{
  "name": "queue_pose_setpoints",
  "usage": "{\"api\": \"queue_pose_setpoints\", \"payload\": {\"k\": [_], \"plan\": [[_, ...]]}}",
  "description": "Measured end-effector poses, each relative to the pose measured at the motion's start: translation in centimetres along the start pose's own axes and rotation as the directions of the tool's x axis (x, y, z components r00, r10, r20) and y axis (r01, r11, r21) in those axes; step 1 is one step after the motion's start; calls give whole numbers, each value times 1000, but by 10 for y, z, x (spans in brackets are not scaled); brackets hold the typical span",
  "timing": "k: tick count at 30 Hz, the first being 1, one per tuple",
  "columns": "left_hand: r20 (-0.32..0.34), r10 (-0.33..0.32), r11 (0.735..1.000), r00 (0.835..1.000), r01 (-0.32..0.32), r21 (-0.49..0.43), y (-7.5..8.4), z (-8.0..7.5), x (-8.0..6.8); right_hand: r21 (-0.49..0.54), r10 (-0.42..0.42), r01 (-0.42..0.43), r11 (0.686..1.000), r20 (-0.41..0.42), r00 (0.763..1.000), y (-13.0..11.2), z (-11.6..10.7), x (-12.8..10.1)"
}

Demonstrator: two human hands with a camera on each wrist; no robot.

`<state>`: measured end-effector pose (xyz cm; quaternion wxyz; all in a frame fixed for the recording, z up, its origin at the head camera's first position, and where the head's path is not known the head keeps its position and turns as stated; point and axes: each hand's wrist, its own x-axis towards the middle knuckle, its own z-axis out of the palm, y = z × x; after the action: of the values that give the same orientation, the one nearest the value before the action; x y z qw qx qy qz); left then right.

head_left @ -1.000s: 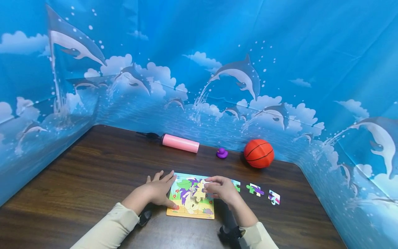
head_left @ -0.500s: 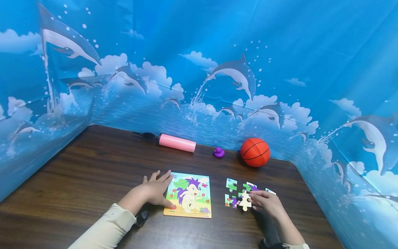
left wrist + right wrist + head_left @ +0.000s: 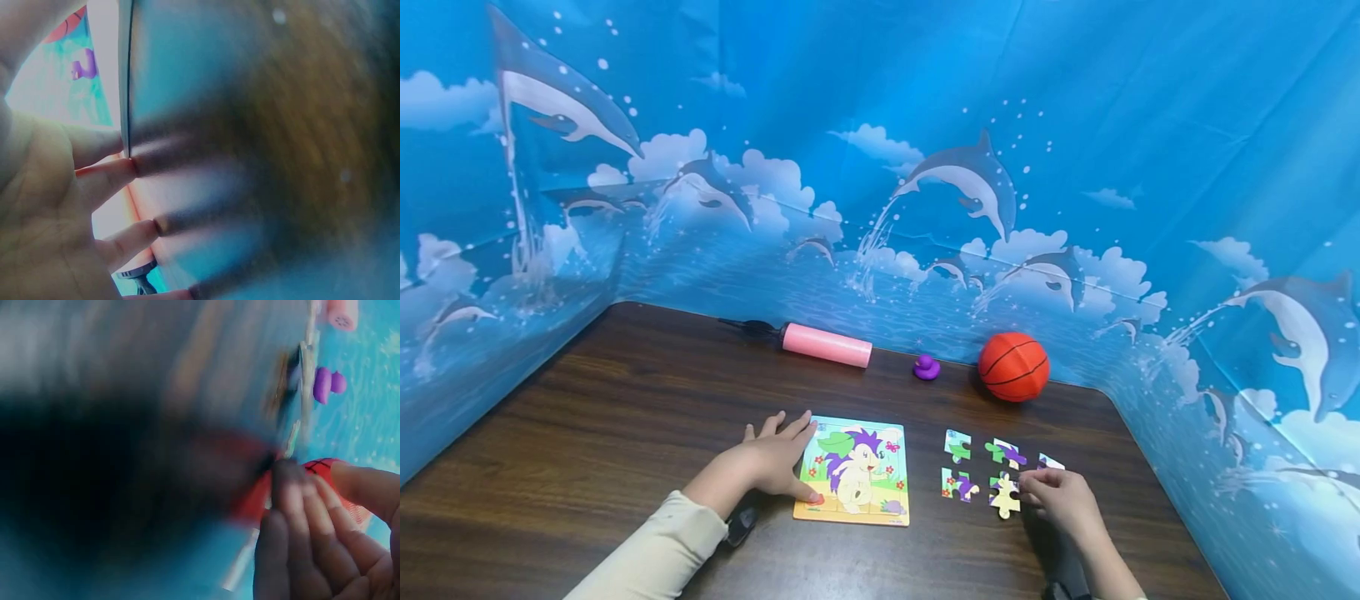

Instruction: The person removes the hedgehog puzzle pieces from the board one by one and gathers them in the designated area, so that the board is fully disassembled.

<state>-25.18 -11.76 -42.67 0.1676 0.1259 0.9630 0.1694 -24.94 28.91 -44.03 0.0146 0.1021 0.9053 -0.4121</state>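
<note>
On the table lies a square puzzle board [image 3: 852, 500] with a purple-haired hedgehog picture. My left hand [image 3: 765, 461] rests on its left edge, fingers spread and thumb over the lower left corner. In the left wrist view, the spread fingers [image 3: 128, 244] reach the board's edge. To the right, my right hand [image 3: 1058, 497] is low beside a cream puzzle piece [image 3: 1004, 497], fingertips right at its right edge. In the right wrist view the fingers [image 3: 319, 531] lie side by side, fairly straight, with no piece visible among them.
Other loose pieces surround it: a green-and-blue piece [image 3: 957, 445], a purple-and-green piece [image 3: 1007, 452], a flowered piece [image 3: 959, 486] and one partly hidden piece [image 3: 1049, 462]. A pink pump [image 3: 827, 345], a purple rubber duck [image 3: 927, 367] and a red ball [image 3: 1013, 367] stand along the back.
My right hand has carried the cream piece from over the board to the loose pieces on the right, then slid slightly farther right. My left hand has stayed on the board.
</note>
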Motion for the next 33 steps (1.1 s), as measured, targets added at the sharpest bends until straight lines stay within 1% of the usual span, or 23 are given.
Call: {"api": "queue_pose_setpoints", "payload": {"k": [1, 2, 3, 4, 5, 7, 8, 10, 11, 13, 15, 17, 19, 20, 22, 25, 28, 33], "plan": [[-1, 1, 1000, 1000, -1, 0, 0, 0, 0, -112, -23, 20, 993, -28, 999, -3, -1, -1], [-1, 1, 1000, 1000, -1, 0, 0, 0, 0, -212, -47, 36, 977, -49, 998, -6, -1, -1], [-2, 1, 1000, 1000, -1, -1, 0, 0, 0, -297, -73, 49, 954, -71, 995, -10, 0, -1], [-2, 1, 1000, 1000, -1, 0, 0, 0, 0, -360, -103, 66, 931, -83, 991, -14, 2, -1], [-3, -1, 1000, 1000, 1, 1, 0, 0, 0, -388, -132, 88, 917, -87, 987, -19, 5, -1], [-3, -4, 1000, 1000, 4, 4, 0, -1, 0, -393, -205, 163, 905, -69, 976, -29, 15, 0], [-2, -5, 1000, 1000, 5, 6, 0, -1, 0, -384, -238, 202, 901, -50, 970, -35, 21, 0], [-1, -5, 1000, 1000, 5, 8, 0, -1, 0, -370, -319, 300, 879, 10, 948, -46, 36, -1], [0, -5, 1000, 1000, 5, 10, 0, -1, 0, -369, -359, 351, 861, 48, 932, -52, 45, -1], [2, -2, 1000, 1000, 2, 12, 0, -1, 0, -378, -424, 444, 812, 142, 895, -62, 61, -4], [3, 2, 1000, 1000, -2, 12, 1, 0, 0, -384, -467, 531, 756, 252, 847, -73, 76, -6], [3, 2, 1000, 1000, -2, 13, 1, 0, 0, -388, -479, 592, 706, 353, 803, -83, 90, -7], [4, 1, 1000, 1000, -1, 8, 2, 0, -1, -394, -473, 632, 668, 431, 769, -91, 101, -7], [4, 1, 1000, 1000, -1, 7, 1, 0, 0, -397, -465, 643, 655, 459, 757, -95, 105, -6], [6, 1, 1000, 1000, -1, 9, 1, 1, 0, -407, -445, 651, 641, 494, 747, -101, 111, -4], [7, -7, 1000, 1000, 7, 19, 2, 1, 0, -417, -430, 657, 628, 516, 740, -109, 115, 0], [5, -15, 1000, 1000, 14, 19, 2, 1, 1, -409, -432, 663, 627, 526, 733, -114, 115, 3], [1, -15, 1000, 1000, 15, 12, 2, 0, -1, -370, -446, 673, 640, 534, 718, -118, 115, 5]]}}
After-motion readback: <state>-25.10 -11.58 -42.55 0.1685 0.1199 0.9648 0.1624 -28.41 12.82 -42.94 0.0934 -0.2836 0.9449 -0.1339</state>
